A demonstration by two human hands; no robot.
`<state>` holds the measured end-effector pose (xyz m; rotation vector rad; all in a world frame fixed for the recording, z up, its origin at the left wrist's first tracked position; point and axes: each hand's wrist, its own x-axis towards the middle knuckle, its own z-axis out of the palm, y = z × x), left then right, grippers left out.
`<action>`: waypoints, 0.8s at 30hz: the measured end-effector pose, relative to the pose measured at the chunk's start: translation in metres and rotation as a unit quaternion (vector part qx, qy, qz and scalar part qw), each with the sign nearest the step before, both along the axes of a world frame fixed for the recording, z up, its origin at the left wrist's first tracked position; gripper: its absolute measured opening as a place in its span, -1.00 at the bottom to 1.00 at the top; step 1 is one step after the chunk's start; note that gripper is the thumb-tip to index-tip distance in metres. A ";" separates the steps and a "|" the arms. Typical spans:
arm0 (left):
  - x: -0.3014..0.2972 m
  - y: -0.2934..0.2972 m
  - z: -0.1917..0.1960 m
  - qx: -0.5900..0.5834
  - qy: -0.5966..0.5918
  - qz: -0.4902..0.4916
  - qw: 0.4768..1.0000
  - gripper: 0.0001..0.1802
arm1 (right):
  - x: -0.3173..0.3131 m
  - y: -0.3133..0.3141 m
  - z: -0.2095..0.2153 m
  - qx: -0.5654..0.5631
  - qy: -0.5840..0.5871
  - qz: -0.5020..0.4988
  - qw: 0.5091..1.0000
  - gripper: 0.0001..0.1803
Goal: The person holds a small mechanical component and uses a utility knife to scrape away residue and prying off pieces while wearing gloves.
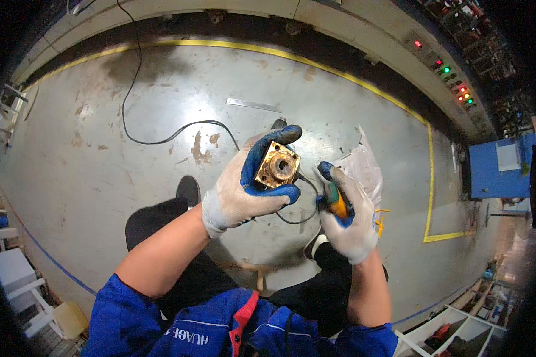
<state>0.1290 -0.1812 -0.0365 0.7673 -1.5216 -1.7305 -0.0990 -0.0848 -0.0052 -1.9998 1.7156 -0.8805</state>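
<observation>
My left hand [250, 178], in a white glove with blue-coated palm and fingers, is closed round a square metal flange block [278, 164]. The block has a round central bore and corner holes, with brownish, greasy-looking staining on its face. To its right my right hand [346, 214], gloved alike, grips a tool with an orange and green handle [337, 204]; its working end cannot be made out. A gap separates the tool from the block. A black cable [184, 126] runs behind my left hand, and a loop of it shows below the block.
A steel ruler [254, 105] lies on the grey floor beyond my hands. Right of my right hand is a crumpled clear plastic bag [363, 166]. Yellow tape [268, 52] borders a long machine with lit indicator lamps [446, 69]. A divided white bin [458, 333] stands lower right.
</observation>
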 end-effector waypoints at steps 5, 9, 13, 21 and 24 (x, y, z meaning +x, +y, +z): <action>-0.003 -0.009 -0.006 -0.012 -0.030 -0.014 0.999 -0.01 | -0.007 0.007 0.004 0.026 0.054 -0.014 0.998 -0.41; -0.008 -0.013 -0.013 -0.059 -0.053 -0.037 0.996 0.10 | -0.017 0.006 -0.007 0.025 0.115 0.023 0.993 -0.29; -0.017 -0.010 -0.019 0.007 -0.015 -0.065 0.998 0.21 | -0.019 0.008 -0.006 0.053 0.131 0.077 0.987 -0.24; -0.031 -0.011 -0.018 0.031 -0.019 -0.101 0.994 0.31 | -0.030 0.018 -0.010 0.014 0.125 0.089 0.988 -0.21; -0.031 -0.010 -0.019 0.036 -0.002 -0.097 0.995 0.32 | -0.030 0.019 -0.010 0.010 0.131 0.093 0.987 -0.20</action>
